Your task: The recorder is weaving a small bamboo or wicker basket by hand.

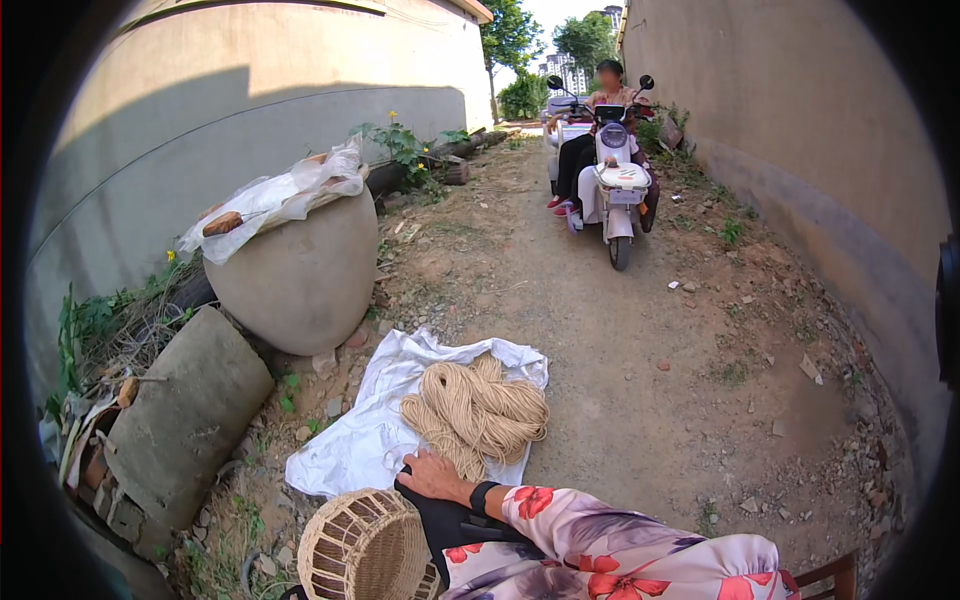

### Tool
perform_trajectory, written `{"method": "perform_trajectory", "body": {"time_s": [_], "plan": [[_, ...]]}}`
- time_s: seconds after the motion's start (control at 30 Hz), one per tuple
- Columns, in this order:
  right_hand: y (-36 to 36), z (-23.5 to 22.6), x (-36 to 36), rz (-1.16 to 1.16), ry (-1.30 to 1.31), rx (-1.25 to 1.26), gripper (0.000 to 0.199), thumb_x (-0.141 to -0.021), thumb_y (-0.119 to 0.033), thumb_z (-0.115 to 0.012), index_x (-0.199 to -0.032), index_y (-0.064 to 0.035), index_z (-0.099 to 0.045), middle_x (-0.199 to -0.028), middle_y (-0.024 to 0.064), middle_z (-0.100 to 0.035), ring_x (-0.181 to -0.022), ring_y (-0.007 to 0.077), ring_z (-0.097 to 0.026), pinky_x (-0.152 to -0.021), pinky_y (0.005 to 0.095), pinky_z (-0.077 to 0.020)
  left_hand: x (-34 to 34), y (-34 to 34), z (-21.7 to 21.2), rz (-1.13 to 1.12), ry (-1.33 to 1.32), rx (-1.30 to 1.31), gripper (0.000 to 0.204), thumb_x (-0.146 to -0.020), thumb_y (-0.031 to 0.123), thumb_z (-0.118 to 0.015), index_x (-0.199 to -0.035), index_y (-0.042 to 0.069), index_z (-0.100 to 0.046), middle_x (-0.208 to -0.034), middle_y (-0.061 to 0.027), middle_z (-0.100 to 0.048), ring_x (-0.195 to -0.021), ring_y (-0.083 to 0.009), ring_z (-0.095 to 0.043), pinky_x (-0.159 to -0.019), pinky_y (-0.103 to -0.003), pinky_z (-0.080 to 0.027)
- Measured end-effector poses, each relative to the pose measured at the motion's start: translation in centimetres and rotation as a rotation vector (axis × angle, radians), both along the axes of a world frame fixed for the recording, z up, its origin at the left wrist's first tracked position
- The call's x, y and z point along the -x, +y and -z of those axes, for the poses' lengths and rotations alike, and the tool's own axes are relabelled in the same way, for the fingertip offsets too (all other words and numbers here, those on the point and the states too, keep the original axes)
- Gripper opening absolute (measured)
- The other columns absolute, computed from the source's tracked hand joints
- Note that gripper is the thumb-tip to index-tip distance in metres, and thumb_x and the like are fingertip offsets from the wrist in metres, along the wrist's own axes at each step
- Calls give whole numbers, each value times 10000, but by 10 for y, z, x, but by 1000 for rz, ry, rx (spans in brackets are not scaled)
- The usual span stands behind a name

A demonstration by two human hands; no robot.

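Note:
My right hand [436, 474] lies on my black-trousered knee [450, 520], its fingers stretched out and holding nothing. A dark band is round its wrist, below a floral sleeve. Beside that knee, at the lower edge, a woven basket [330, 525] of pale cord and brown weave stands tilted, its opening partly in view. My left hand is out of the picture. Just beyond my right hand, thick skeins of tan cord [480, 410] lie heaped on a white plastic sheet [350, 445] spread on the ground.
A large clay vat [300, 270] topped with plastic sheeting and a grey curved slab [190, 410] stand at left by a wall. A person [608, 90] sits on a white electric three-wheeler [615, 165] on the dirt path ahead. Another wall [800, 110] runs along the right.

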State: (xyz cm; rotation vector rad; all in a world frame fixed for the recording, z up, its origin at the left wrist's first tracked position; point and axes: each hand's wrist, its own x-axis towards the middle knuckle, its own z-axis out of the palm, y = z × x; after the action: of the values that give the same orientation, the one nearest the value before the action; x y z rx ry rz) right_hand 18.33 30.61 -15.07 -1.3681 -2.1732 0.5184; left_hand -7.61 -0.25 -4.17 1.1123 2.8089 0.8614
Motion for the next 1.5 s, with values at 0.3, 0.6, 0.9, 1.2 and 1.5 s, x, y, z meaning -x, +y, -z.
{"method": "perform_trajectory", "body": {"time_s": [0.3, 0.6, 0.9, 1.2, 1.5], "plan": [[-6, -11, 10, -21, -5, 23, 495, -878, -431, -556, -1152, -29, -642, -1130, 290, -616, -1107, 459, -574, -919, 560, -478, 15, -15, 15, -88, 28, -36, 465, -972, 458, -495, -1161, 71, -670, -1134, -250, -637, -1053, -452, -572, -930, -523, -423], [6, -3, -18, -70, 36, 30, 480, -894, -446, -606, -1158, -49, -654, -1128, 268, -629, -1077, 440, -590, -932, 497, -465, 13, -9, 29, 45, -438, -539, 241, -965, 251, -583, -875, 34, -636, -693, 21, -526, -616, -65, -476, -562, -239, -402], [23, -7, -18, -188, 233, 155, 396, -890, -306, -647, -1154, -10, -645, -1112, 213, -649, -1071, 330, -606, -941, 396, -464, -20, -28, -17, 216, -81, -421, 160, -883, 154, -695, -901, -4, -709, -786, -68, -635, -685, -172, -595, -636, -298, -463], [-76, -147, 23, -476, 506, 55, 145, -929, -84, -606, -1029, -3, -672, -929, 58, -665, -850, 116, -617, -763, 260, -481, -32, -30, -6, 305, -115, -295, 143, -890, 99, -634, -959, 3, -714, -798, -142, -692, -675, -241, -671, -620, -347, -520], [-172, -189, 68, -981, 179, -191, 51, -843, -67, -644, -886, -43, -660, -721, 110, -652, -609, 289, -642, -551, 371, -496, -44, -11, 2, 330, 80, -226, 62, -833, 100, -662, -846, 41, -676, -797, -135, -616, -693, -351, -635, -635, -456, -493]]}}
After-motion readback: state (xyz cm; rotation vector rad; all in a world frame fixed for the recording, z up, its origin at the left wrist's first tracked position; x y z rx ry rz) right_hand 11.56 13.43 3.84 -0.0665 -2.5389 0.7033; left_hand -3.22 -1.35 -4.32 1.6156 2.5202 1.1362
